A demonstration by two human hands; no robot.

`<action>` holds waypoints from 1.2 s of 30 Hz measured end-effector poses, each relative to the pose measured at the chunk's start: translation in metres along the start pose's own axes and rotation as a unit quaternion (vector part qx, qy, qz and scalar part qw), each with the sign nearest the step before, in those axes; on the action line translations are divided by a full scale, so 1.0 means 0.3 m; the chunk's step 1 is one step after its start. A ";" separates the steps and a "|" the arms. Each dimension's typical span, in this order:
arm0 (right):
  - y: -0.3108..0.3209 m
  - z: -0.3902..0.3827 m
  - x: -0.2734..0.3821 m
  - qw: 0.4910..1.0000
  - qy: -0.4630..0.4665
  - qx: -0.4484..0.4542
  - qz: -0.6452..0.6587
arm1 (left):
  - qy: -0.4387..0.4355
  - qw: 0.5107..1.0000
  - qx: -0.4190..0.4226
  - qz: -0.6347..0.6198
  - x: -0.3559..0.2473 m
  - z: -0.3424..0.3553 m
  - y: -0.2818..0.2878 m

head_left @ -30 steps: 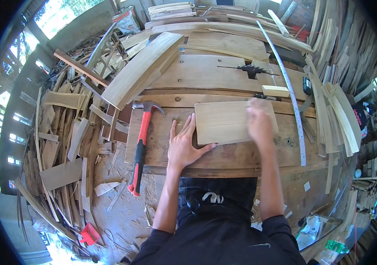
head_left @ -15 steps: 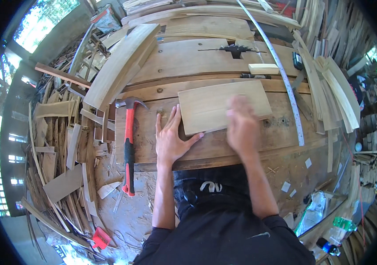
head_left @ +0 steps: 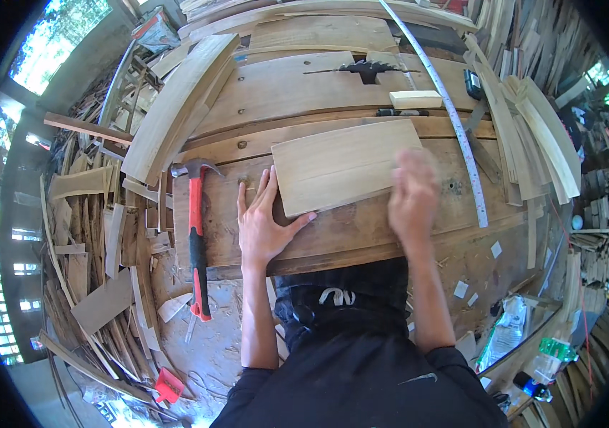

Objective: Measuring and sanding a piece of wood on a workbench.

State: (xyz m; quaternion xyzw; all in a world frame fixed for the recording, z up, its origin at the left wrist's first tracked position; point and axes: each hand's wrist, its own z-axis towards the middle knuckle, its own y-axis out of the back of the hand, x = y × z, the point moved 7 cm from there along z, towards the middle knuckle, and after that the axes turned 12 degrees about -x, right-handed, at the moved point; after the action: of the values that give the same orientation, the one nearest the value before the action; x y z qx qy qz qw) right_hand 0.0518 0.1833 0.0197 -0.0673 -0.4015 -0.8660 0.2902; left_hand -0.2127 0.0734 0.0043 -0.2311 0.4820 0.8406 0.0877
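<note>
Two bare hands rest on a rough wooden table [head_left: 333, 235] in the head view, either side of a pale flat board [head_left: 343, 165]. The board lies on the table top, tilted a little, with its long edge running from lower left to upper right, just in front of the person.

The left hand [head_left: 261, 221] lies palm down with its grip spread flat, fingers pointing away from the body. Its thumb touches the lower left edge of the board, and the fingers lie just beside the board's left end.

The right hand [head_left: 413, 194] is blurred. It sits at the board's lower right corner, over or touching it; whether its grip is spread or pressed together cannot be told.

Left of the left hand, a claw hammer [head_left: 196, 235] with a red and black handle lies along the table's end, head away from the person. Beyond the board, a saw blade [head_left: 366, 69] rises through a slot in the table. A small pale wood block [head_left: 415, 99] lies to its right. A long metal ruler [head_left: 454, 121] curves down the right side of the table. Offcuts and wood strips [head_left: 97, 214] are piled on the floor around.
</note>
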 end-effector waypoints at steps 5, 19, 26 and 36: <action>-0.071 -0.137 0.438 0.936 0.158 0.165 0.268 | -0.010 1.000 0.005 -0.003 0.040 -0.015 -0.016; -0.336 0.075 0.406 0.969 0.081 0.139 0.189 | -0.006 1.000 0.006 -0.018 0.011 -0.005 -0.006; -0.290 0.097 0.330 0.953 0.076 0.231 0.181 | -0.002 0.999 -0.012 -0.037 0.037 -0.024 0.014; -0.221 0.040 0.317 0.969 0.096 0.154 0.170 | -0.002 0.999 0.003 -0.041 0.008 -0.001 0.004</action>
State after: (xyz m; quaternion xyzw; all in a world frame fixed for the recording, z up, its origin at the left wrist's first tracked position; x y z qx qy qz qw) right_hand -0.0649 0.1832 0.0174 -0.0057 -0.4832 -0.7340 0.4773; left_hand -0.2151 0.0722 0.0041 -0.2489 0.4743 0.8354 0.1234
